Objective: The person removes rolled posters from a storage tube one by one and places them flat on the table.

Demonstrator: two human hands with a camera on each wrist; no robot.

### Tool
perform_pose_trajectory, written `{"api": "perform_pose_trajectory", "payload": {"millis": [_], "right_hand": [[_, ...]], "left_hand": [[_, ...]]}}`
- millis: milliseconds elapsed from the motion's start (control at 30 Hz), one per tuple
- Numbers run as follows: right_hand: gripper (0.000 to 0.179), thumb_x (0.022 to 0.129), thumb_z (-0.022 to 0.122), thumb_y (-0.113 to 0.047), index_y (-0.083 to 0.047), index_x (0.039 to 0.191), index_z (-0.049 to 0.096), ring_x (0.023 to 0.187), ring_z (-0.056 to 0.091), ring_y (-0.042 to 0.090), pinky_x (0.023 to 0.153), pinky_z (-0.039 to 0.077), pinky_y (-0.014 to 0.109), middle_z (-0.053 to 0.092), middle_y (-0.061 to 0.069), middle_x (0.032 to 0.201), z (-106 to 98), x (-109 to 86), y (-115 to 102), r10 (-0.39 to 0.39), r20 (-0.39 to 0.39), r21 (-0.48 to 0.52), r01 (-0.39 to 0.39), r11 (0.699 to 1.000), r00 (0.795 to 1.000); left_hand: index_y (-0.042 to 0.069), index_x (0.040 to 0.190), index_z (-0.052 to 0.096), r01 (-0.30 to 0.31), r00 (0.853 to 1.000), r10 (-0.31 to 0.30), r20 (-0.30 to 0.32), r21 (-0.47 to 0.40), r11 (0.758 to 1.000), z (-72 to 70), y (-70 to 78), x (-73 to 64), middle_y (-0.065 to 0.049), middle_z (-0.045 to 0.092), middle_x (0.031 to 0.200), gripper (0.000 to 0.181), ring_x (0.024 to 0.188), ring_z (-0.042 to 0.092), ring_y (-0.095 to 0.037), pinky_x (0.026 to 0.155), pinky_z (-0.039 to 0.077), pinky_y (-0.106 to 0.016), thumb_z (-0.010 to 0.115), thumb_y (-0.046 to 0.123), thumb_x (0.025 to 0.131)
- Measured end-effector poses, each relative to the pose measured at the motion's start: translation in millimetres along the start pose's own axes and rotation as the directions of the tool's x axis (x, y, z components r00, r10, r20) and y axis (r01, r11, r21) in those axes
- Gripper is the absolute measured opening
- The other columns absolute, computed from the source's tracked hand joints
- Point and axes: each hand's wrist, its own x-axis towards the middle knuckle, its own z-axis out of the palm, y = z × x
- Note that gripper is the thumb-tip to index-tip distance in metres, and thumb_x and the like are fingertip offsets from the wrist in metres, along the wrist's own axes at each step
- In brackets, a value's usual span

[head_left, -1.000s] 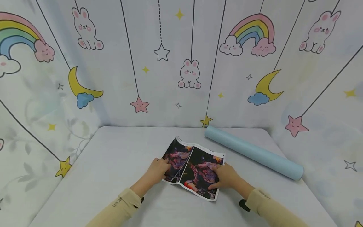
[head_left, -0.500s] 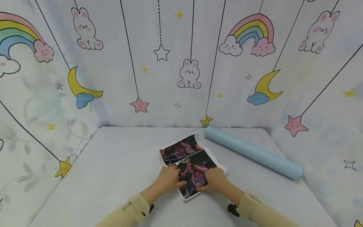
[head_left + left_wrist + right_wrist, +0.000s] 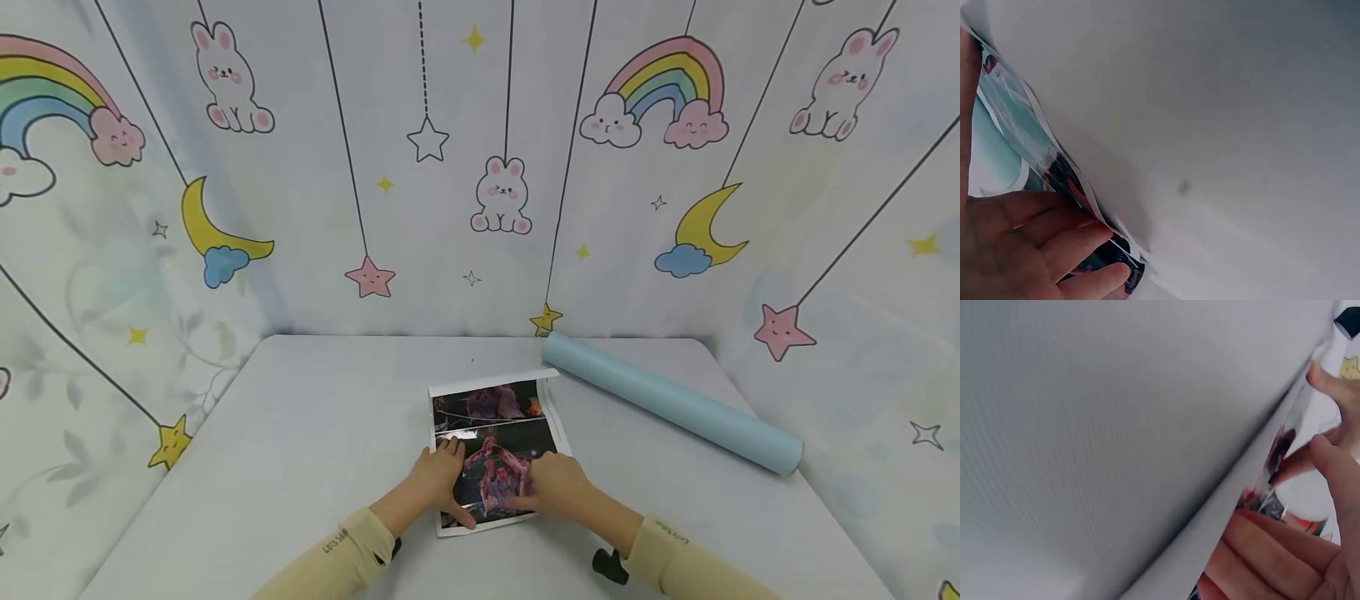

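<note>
A glossy colour print [image 3: 491, 446] with a white border and a crease across it lies at the middle of the table. Its far edge curls up. My left hand [image 3: 438, 479] rests on its left side near the front corner, thumb spread on the near edge. On the right side lies my right hand [image 3: 558, 487], its thumb pointing left over the picture. In the left wrist view the left fingers [image 3: 1085, 244] lie relaxed along the print [image 3: 1066, 178]. The right wrist view has the right fingers [image 3: 1260, 550] against the print's face, thumb apart; the left hand [image 3: 1344, 403] appears beyond.
A light blue roll [image 3: 667, 400] lies slantwise on the white table [image 3: 330, 400] at the back right, close to the print's far right corner. A patterned cloth [image 3: 420, 208] with rabbits, stars and moons hangs behind the table and at both sides.
The print has turned clockwise, so its crease now runs nearly level and the larger picture faces the front. The left hand has shifted right, and the right hand a little left.
</note>
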Motion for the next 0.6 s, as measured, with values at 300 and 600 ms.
{"api": "perform_pose_trajectory", "payload": {"millis": [300,600], "right_hand": [[0.048,0.076,0.058,-0.040,0.002,0.099,0.061,0.075,0.058,0.015,0.062,0.045,0.028,0.062,0.011,0.090,-10,19.4,36,-0.037,0.099,0.274,0.009,0.962,0.994],[0.061,0.078,0.057,-0.039,0.003,0.121,0.044,0.113,0.036,0.036,0.091,0.029,0.046,0.041,0.019,0.124,-7,42.1,75,0.038,0.075,0.163,-0.049,0.985,0.996]], "left_hand": [[-0.003,0.129,0.032,-0.003,0.997,0.004,0.078,-0.015,1.000,-6.8,-5.5,-2.4,-0.018,0.029,0.133,0.120,0.120,0.029,-0.032,0.090,0.029,-0.049,0.068,0.066,0.037],[0.000,0.130,0.031,-0.024,0.994,0.023,0.110,0.014,1.000,-10.1,-6.2,-5.7,-0.015,0.027,0.135,0.119,0.121,0.027,-0.029,0.092,0.028,-0.048,0.068,0.065,0.038]]}}
